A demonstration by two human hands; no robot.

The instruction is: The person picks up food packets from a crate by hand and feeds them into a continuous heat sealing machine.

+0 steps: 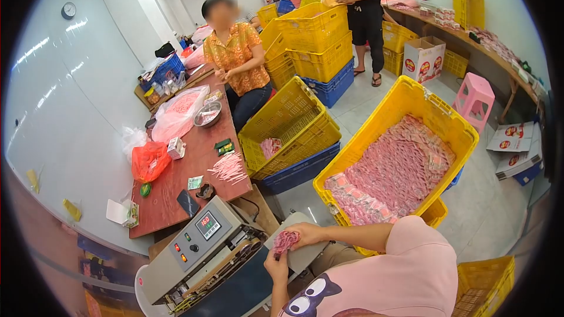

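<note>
A small bundle of pink, clear-wrapped packets (285, 242) is between my two hands, beside the sealing machine. My right hand (304, 235) closes on it from the upper right, with the forearm reaching past the large yellow crate. From below, my left hand (276, 265) grips the bundle's lower end; its fingers are partly hidden. The grey band sealer (205, 235) has a lit red and green display and runs just left of my hands. Many similar pink packets (396, 167) fill the yellow crate (464, 147) at my right.
A reddish table (170, 199) holds pink sticks (229, 168), a metal bowl (208, 114), a red bag (150, 161) and a phone (188, 203). One person (235, 53) sits beside it; another person (361, 12) stands by stacked yellow crates (317, 58). A pink stool (473, 101) stands right.
</note>
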